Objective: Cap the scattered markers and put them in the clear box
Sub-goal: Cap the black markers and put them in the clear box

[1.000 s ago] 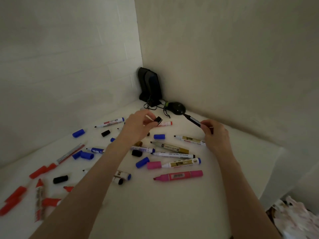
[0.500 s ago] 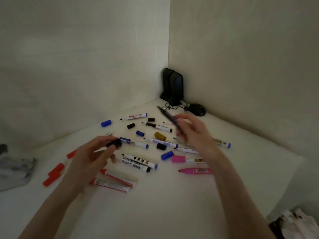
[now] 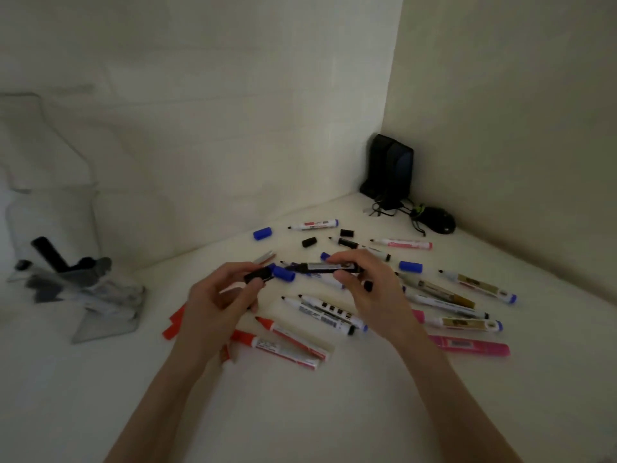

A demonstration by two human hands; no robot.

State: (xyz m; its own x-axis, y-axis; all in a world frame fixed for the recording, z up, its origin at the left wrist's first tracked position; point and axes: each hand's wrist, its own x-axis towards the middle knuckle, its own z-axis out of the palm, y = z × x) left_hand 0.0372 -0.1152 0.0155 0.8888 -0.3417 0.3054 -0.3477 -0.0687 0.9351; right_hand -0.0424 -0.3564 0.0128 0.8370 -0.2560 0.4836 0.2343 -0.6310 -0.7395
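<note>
desk (image 3: pixel 334 416) — marker (image 3: pixel 317 267) in right hand (image 3: pixel 372 290)

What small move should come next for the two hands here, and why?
Likely slide the black cap pinched in the left hand onto the black marker gripped by the right hand: its bare tip points at the cap, with a small gap between them.

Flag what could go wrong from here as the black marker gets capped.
1. The left hand pinches the black cap just short of the black marker in the right hand; a skewed push could miss and ink the left hand.
2. Uncapped markers such as the red marker lie on the white table beside the hands; a brush could roll them and leave marks.
</note>
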